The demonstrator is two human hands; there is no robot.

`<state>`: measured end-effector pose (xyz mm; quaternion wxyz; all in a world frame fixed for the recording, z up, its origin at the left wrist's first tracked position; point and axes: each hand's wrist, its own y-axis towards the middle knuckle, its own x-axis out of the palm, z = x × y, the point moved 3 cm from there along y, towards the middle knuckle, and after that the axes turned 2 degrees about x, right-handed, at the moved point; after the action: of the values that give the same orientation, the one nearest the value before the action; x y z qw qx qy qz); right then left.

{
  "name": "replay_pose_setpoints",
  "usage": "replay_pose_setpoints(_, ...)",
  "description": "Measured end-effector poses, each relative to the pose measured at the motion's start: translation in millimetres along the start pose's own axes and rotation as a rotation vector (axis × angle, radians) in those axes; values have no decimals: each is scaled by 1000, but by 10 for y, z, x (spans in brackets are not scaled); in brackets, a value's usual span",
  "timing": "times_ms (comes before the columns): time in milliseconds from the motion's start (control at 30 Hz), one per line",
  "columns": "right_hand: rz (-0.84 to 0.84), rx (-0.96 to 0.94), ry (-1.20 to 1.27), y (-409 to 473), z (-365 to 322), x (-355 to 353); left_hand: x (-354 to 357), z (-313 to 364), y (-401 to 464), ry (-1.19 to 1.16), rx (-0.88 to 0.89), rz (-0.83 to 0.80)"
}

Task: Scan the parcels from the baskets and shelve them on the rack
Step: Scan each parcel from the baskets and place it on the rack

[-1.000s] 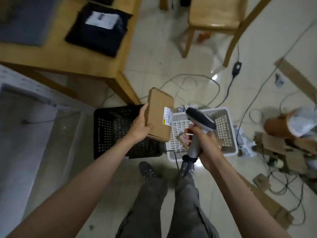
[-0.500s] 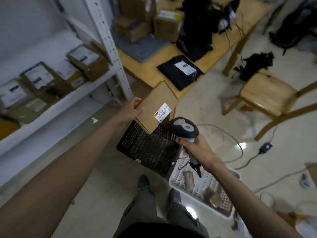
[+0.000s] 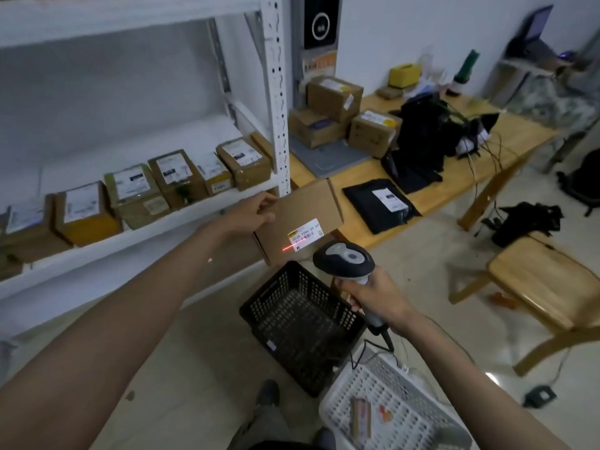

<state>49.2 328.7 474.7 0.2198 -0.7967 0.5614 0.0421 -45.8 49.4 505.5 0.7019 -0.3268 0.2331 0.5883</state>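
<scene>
My left hand [image 3: 248, 212] grips a flat brown cardboard parcel [image 3: 305, 207] by its left end, holding it up beside the white rack [image 3: 279, 102]. A red laser line crosses the parcel's white label [image 3: 305, 234]. My right hand [image 3: 373, 295] holds a grey handheld scanner [image 3: 344, 259] just below and right of the parcel, its head aimed at the label. Below stand a black basket [image 3: 259, 306] and a white basket [image 3: 334, 414] with two small items inside. Several labelled boxes [image 3: 175, 178] line the rack's shelf.
A wooden table [image 3: 506, 138] to the right carries cardboard boxes [image 3: 334, 95], a black mailer bag [image 3: 378, 204] and dark clutter. A wooden chair [image 3: 545, 287] stands at right. Cables and a power adapter [image 3: 537, 396] lie on the tiled floor.
My view has swung up from the floor to the rack. The parcel has risen from above the baskets to shelf height, and the scanner's red line now lies across its label.
</scene>
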Motion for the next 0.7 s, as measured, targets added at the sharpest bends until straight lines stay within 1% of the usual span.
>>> replay_pose_setpoints(100, -11, -51, 88, 81, -198, -24, -213, 69, -79, -52, 4, 66)
replay_pose_setpoints(200, 11, -117, 149, 232, -522, -87, -467, 188, -168, -161, 13, 157)
replay_pose_setpoints(300, 44, -221, 215, 397, -956, -155, -747, 356, -247, -254, 54, 300)
replay_pose_setpoints(367, 42, -304, 274, 488, -1289, -201, -949, 493, -289, -266, 71, 388)
replay_pose_setpoints(433, 22, -366, 376, 571, -1628, -256, -1158, 672, -329, -301, 106, 460)
replay_pose_setpoints(500, 0, -422, 482, 631, -1986, -308, -1372, 880, -366, -384, 154, 521)
replay_pose_setpoints(633, -49, -549, 616, 670, -2697, -397, -1691, 1259, -411, -536, 201, 573)
replay_pose_setpoints(700, -58, -573, 660, 696, -2971, -435, -1818, 1413, -428, -584, 237, 591)
